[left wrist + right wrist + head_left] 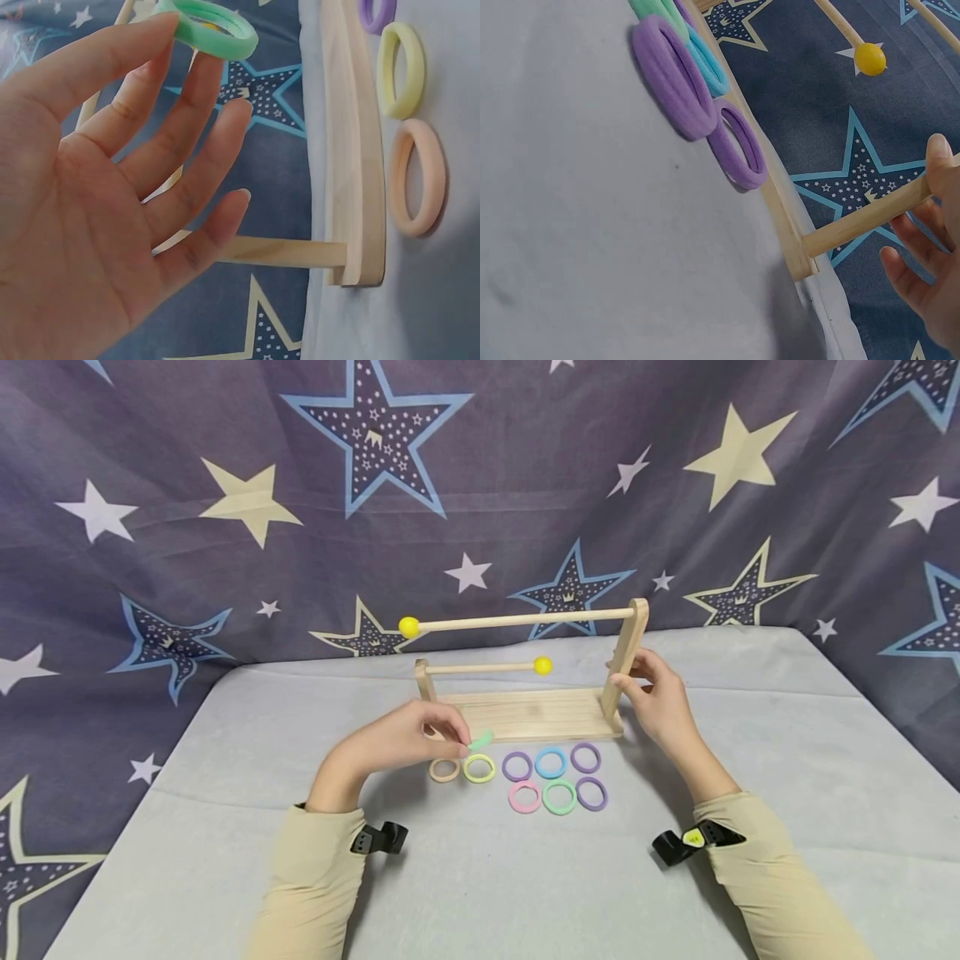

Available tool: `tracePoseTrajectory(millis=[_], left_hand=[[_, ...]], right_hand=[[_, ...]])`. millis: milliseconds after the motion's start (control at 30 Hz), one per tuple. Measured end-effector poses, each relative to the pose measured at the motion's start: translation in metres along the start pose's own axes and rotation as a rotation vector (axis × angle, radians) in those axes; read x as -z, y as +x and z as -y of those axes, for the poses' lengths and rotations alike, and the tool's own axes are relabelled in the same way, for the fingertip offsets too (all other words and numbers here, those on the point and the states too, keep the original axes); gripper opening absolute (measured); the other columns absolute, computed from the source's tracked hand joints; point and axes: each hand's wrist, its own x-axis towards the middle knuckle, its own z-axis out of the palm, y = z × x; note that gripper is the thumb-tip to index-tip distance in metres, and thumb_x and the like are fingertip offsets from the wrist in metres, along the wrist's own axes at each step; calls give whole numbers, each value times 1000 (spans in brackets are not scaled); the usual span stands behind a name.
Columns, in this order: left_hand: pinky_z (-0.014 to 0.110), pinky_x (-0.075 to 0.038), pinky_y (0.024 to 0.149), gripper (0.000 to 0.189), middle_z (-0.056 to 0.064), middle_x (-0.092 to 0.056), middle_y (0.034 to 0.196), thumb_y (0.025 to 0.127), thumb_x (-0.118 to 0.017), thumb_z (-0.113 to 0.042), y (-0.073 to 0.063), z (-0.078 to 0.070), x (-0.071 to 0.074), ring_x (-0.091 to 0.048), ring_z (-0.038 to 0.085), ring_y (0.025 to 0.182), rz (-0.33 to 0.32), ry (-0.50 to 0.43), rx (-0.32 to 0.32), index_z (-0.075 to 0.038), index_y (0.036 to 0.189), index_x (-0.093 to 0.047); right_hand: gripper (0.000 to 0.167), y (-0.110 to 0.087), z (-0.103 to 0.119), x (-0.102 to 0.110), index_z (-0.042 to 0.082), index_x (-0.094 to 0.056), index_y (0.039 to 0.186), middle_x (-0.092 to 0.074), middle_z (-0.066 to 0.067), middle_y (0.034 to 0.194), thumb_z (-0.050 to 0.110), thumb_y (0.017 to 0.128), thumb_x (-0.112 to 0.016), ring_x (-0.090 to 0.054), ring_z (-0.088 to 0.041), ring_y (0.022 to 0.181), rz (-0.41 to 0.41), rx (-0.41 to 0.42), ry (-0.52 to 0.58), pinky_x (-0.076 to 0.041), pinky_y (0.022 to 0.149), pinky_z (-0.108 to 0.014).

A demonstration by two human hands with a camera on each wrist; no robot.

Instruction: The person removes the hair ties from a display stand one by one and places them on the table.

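My left hand (pixel 405 737) pinches a mint-green hair tie (pixel 482 740) between thumb and forefinger, above the table in front of the wooden stand. In the left wrist view the other fingers are spread and loosely bent below the mint hair tie (pixel 225 46). My right hand (pixel 663 700) holds the taller right upright (pixel 627 647) of the stand, thumb on the near side and fingers behind. The stand has a flat base (pixel 525 717), a long upper rod (pixel 525 620) and a shorter lower rod (pixel 483 668), each tipped with a yellow ball. Both rods are bare.
Several hair ties lie before the base: peach (pixel 445 779), yellow (pixel 480 780), blue (pixel 551 776), pink (pixel 524 811), green (pixel 559 812) and purple (pixel 592 807). Pale cloth covers the table (pixel 495 893). A star-patterned curtain (pixel 495 527) hangs behind.
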Motion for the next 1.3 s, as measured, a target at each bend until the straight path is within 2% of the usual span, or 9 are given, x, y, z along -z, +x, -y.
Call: tracePoseTrajectory(millis=[133,300,400,533,600,667,767,867,1300], left_hand=[[35,-52,82,7,3,-69,88,87,-72,-4,3,2,-4,-66,18,88,36,-9,-11,0,92,-69],[32,-52,79,6,0,-69,87,86,-73,-5,4,1,-8,-66,16,86,62,11,25,-2,90,-71],[28,-51,72,5,-1,-70,85,84,-73,-6,5,1,-11,-65,13,83,67,27,42,-4,88,-72],[23,-45,57,3,-2,-69,81,84,-74,-8,8,1,-16,-57,10,65,84,24,81,-6,87,-73],[22,-43,55,3,-3,-68,80,85,-74,-8,9,1,-18,-55,8,63,99,22,95,-6,87,-73],[22,-44,56,3,-3,-68,80,85,-74,-7,10,1,-20,-56,9,66,117,26,86,-5,87,-73],[24,-49,66,4,-3,-70,81,85,-74,-6,11,2,-21,-62,10,76,146,35,60,-3,87,-73],[26,-52,73,5,-2,-71,82,85,-74,-4,12,3,-23,-64,11,77,171,30,60,-1,88,-73],[24,-50,71,7,-2,-70,81,85,-75,-6,14,8,-28,-63,8,73,193,50,147,-2,89,-72]], right_hand=[[37,-1,1,0,-5,-59,126,-67,-23,115,11,93,-67,-51,12,92,1,1,-5,-45,77,-16],[37,-2,1,0,-4,-59,126,-67,-22,115,12,93,-67,-53,8,94,5,-5,-12,-46,79,-19],[37,-1,1,0,-4,-59,126,-67,-22,115,12,93,-67,-52,10,93,3,-4,-10,-46,78,-19],[38,-1,-1,-1,-4,-58,126,-67,-22,115,11,93,-68,-51,13,92,-1,0,-4,-45,76,-17],[38,0,-1,-1,-4,-58,126,-67,-22,115,10,93,-68,-51,14,91,-3,2,-2,-45,76,-16],[37,0,-1,-1,-4,-59,126,-68,-22,115,10,93,-68,-51,14,91,-5,5,0,-45,76,-15],[37,0,-2,-1,-5,-58,125,-67,-22,115,9,92,-68,-51,14,91,-8,9,2,-45,76,-15],[37,0,-2,-1,-5,-58,125,-67,-23,114,8,92,-68,-50,15,90,-11,13,1,-44,76,-14],[38,0,-1,-1,-5,-58,125,-68,-23,115,10,92,-68,-50,14,91,-8,14,0,-44,75,-14]])
